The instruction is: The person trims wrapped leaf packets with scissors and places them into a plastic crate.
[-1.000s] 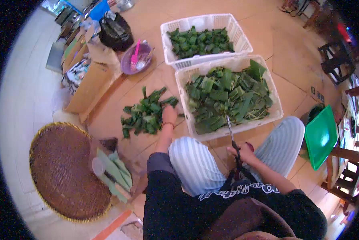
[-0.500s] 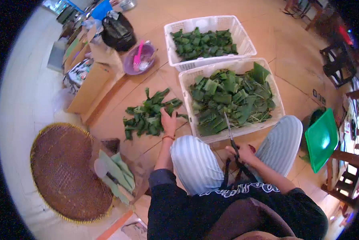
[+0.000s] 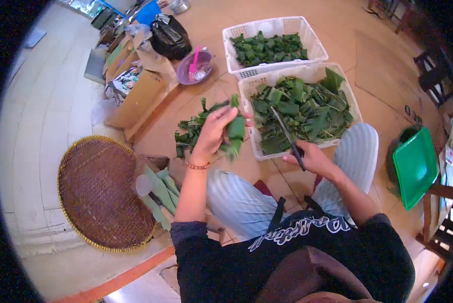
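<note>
A green leaf-wrapped parcel (image 3: 235, 130) with loose leaf ends is in my left hand (image 3: 219, 129), raised in front of my left knee and slightly blurred. My fingers are closed round its side. Behind that hand, a pile of similar leaf parcels (image 3: 186, 132) lies on the floor, partly hidden. My right hand (image 3: 311, 157) grips the dark handle of long scissors (image 3: 286, 130). Their blades look closed and point up and left over the near white crate (image 3: 356, 103). Cut leaf pieces (image 3: 299, 108) fill this crate.
A second white crate (image 3: 317, 45) behind holds more leaf parcels. To the left are a round woven tray (image 3: 102, 192), leaf strips (image 3: 163, 189), a cardboard box (image 3: 140, 98) and a purple basin (image 3: 184, 76) with a pink utensil. A green tray (image 3: 415, 166) stands at right.
My left hand has lifted a leaf parcel from the pile, up and to the right. My right hand has raised the scissors slightly. The whole view has shifted a little.
</note>
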### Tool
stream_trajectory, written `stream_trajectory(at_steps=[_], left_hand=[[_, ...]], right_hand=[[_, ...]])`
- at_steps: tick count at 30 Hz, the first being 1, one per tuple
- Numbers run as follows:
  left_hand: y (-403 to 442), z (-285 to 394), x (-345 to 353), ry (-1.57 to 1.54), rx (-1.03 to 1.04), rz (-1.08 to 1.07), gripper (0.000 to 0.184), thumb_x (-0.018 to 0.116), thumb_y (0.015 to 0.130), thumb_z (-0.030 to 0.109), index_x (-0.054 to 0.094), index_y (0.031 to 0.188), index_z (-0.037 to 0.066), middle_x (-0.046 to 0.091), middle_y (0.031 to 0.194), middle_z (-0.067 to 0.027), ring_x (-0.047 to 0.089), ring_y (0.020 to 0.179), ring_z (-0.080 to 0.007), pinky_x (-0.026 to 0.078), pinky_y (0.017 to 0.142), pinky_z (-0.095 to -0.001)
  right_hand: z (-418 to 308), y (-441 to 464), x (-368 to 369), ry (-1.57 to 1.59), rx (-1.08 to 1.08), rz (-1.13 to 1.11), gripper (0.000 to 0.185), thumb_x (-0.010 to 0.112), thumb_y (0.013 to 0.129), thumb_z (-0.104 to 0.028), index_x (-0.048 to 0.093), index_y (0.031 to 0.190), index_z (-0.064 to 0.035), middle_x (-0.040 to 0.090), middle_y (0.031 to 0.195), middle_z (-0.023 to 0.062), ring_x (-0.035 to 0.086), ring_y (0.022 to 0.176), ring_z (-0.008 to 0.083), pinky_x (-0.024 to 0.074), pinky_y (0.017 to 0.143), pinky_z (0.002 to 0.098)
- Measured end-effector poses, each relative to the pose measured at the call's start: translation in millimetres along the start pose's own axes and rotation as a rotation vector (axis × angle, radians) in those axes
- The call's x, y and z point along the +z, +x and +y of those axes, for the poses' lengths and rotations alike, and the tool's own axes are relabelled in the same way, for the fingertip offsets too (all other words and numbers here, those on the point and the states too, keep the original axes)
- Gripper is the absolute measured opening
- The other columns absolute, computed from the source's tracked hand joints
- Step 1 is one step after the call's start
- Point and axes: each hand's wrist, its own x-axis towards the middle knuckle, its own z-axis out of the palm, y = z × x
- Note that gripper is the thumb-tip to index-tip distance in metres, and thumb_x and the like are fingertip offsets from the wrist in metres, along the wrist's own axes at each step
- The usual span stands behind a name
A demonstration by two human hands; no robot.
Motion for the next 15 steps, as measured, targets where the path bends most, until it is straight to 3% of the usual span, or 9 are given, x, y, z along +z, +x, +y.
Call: stream_trajectory(at_steps=[5, 9, 10, 15], left_hand=[[-6, -20, 46, 0.153, -0.030, -0.199, 0.026, 0.048, 0.090, 0.019, 0.052, 0.104, -0.002, 0.061, 0.098, -0.0105, 0.062, 0.078, -0.0170, 0.051, 0.064, -0.0259], [-5, -36, 67, 0.542, 0.048, -0.226, 0.022, 0.053, 0.086, 0.016, 0.059, 0.097, -0.002, 0.062, 0.089, -0.0067, 0.059, 0.074, -0.0106, 0.048, 0.063, -0.0231], [1, -48, 67, 0.581, 0.086, -0.259, 0.018, 0.055, 0.083, 0.013, 0.063, 0.090, -0.001, 0.062, 0.085, -0.0036, 0.055, 0.070, -0.0073, 0.045, 0.063, -0.0218], [3, -64, 81, 0.591, 0.007, -0.282, 0.017, 0.057, 0.080, 0.011, 0.065, 0.089, -0.001, 0.063, 0.082, -0.0022, 0.053, 0.068, -0.0063, 0.044, 0.062, -0.0215]], right_hand=[[2, -20, -14, -0.143, -0.017, -0.099, 0.052, 0.067, 0.070, -0.050, 0.050, 0.071, -0.0011, 0.049, 0.062, 0.0108, 0.047, 0.058, 0.0217, 0.0390, 0.055, 0.0349], [13, -35, -18, -0.191, -0.045, -0.114, 0.054, 0.066, 0.069, -0.053, 0.050, 0.072, -0.0007, 0.051, 0.062, 0.0128, 0.050, 0.059, 0.0243, 0.0402, 0.057, 0.0369], [14, -37, -19, -0.195, -0.063, -0.102, 0.055, 0.066, 0.068, -0.053, 0.051, 0.072, -0.0006, 0.051, 0.062, 0.0135, 0.051, 0.059, 0.0255, 0.0407, 0.057, 0.0375], [18, -49, -20, -0.357, -0.032, 0.011, 0.055, 0.065, 0.066, -0.056, 0.056, 0.077, -0.0033, 0.055, 0.062, 0.0148, 0.055, 0.059, 0.0321, 0.0422, 0.056, 0.0400]])
